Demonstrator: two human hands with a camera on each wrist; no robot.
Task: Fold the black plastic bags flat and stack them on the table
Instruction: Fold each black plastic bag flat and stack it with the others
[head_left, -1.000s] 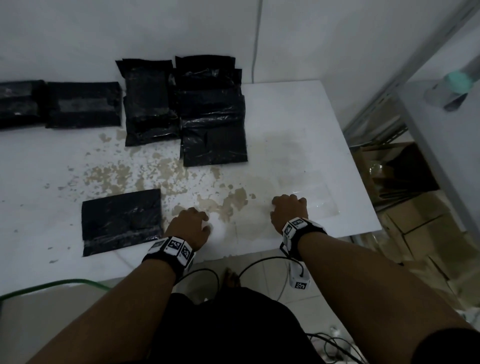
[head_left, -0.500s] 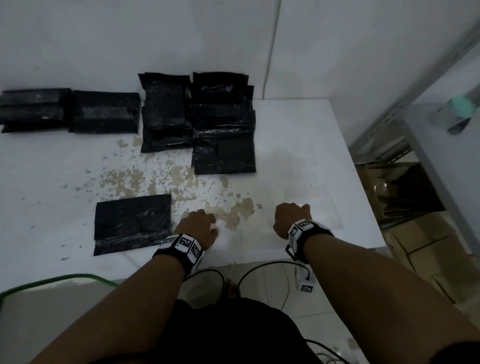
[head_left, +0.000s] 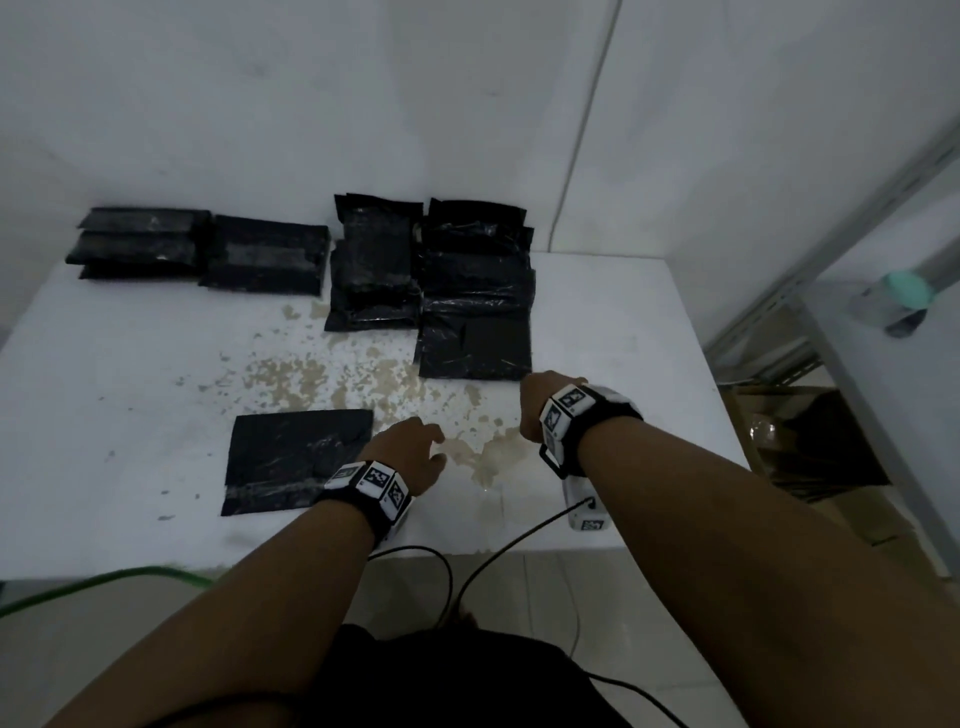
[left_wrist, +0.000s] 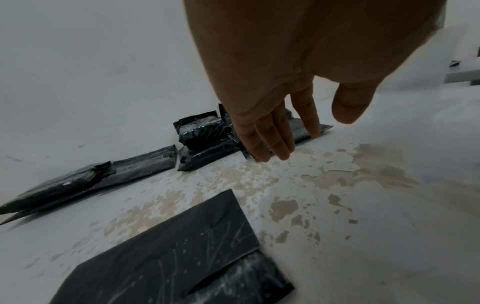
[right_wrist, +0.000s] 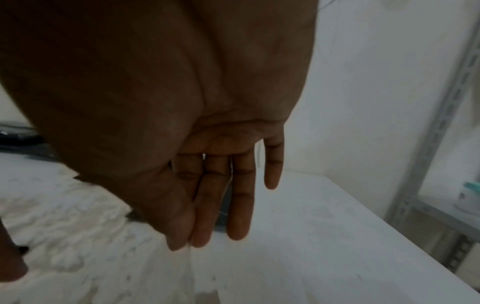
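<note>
Logging what I see from the remote station, head and both wrist views.
Left hand (head_left: 410, 451): fingers straight and relaxed in the left wrist view, gripping nothing; I see it over the stained patch (head_left: 332, 379) of the table (head_left: 623, 332), just right of the near folded bag (head_left: 296, 460).
Right hand (head_left: 537, 405): fingers extended and close together in the right wrist view, empty; it sits just beside the near right corner of the tall bag stack (head_left: 475, 291). I cannot tell whether it touches that stack.
Near folded bag: flat on the table toward the front edge, apart from the others, one flap overlapping along its near side.
Tall bag stack: far side of the table, against the wall (head_left: 311, 104), several black bags overlapped.
Second bag pile (head_left: 376, 270): touching the tall stack on its left.
Far-left bags (head_left: 202, 244): two flat bundles side by side along the wall.
Wrist bands (head_left: 371, 480): marker tags on both wrists, cables hanging below the table edge.
Shelf frame (head_left: 831, 234): right of the table.
</note>
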